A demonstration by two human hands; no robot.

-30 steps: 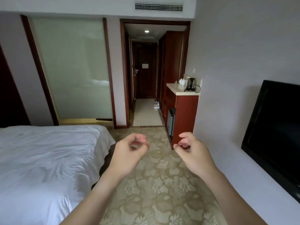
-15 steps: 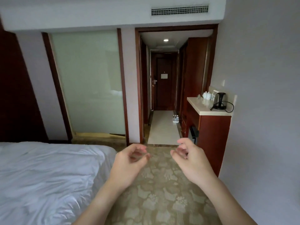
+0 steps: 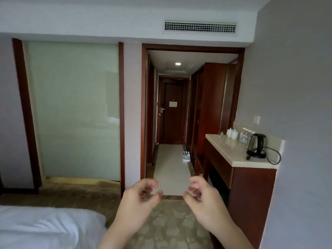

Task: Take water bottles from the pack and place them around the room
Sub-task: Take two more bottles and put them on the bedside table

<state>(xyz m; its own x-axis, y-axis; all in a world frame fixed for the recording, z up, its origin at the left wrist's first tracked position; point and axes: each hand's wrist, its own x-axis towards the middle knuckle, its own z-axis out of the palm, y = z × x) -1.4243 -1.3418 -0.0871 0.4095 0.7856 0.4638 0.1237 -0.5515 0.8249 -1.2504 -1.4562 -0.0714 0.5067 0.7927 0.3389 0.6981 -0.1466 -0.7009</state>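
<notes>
Hotel room, patterned carpet (image 3: 161,229), bed (image 3: 45,227) near left. We hold left hand (image 3: 138,200) and right hand (image 3: 204,200) apart, fingers loosely curled, empty. Far down the hallway floor, the pack of water bottles (image 3: 186,157) stands by the right-hand wardrobe (image 3: 208,108).

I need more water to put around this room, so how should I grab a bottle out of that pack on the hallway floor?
Come from above. The bottles stand upright in the pack by the wardrobe, with only their caps and necks clear. Curl one hand round a neck and lift straight up. Both hands hold nothing.
</notes>
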